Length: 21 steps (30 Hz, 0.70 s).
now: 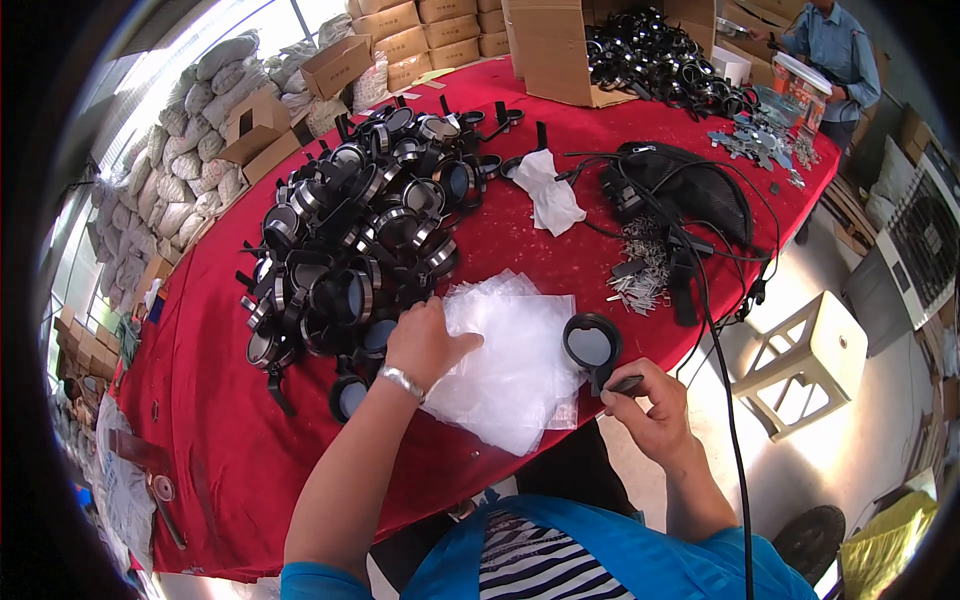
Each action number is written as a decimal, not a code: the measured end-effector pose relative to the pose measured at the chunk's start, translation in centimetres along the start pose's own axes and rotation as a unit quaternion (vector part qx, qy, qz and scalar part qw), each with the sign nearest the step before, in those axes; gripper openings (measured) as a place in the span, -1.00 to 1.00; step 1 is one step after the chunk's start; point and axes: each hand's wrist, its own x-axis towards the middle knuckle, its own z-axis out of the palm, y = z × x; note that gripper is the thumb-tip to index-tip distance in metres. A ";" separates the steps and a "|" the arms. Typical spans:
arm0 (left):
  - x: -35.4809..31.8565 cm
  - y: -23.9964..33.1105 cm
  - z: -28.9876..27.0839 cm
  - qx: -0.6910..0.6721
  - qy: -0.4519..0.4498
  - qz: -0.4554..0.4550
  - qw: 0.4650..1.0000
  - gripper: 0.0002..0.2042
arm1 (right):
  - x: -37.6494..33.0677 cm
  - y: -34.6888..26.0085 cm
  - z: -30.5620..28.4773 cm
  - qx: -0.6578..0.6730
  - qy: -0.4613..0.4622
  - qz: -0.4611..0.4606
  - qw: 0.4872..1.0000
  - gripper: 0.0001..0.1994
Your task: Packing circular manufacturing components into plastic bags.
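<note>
Round black piece (pixel 592 345) in hand at a crowded red worktop (pixel 205 400)

A person in a blue garment and striped top works at the cloth-covered worktop, the right hand (pixel 650 405) clamped by thumb and fingers on the dark stem of the round black piece. Its pale grey disc faces up, at the right edge of a loose stack of clear plastic bags (pixel 510 370). The left hand (pixel 425 345), a metal bracelet (pixel 403 381) on its wrist, lies over the stack's left edge, thumb spread apart from the other fingers; whether its fingertips press on anything cannot be told. Just beyond them rises a large heap of similar pieces (pixel 350 240). A crumpled white tissue (pixel 549 195) lies farther back, near a black pouch (pixel 700 190) draped with dark cables and a scatter of small metal parts (pixel 642 270). At the far end, a cardboard box (pixel 555 60) spills more dark pieces. A co-worker in a blue shirt (pixel 840 50) stands at far right, while a cream stool (pixel 820 350) stands on the floor beside the worktop.
</note>
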 end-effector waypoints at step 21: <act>-3.7 1.6 2.1 0.086 0.060 0.008 0.994 -0.83 | -0.6 0.7 0.8 -0.028 -0.027 -0.007 0.999 -0.87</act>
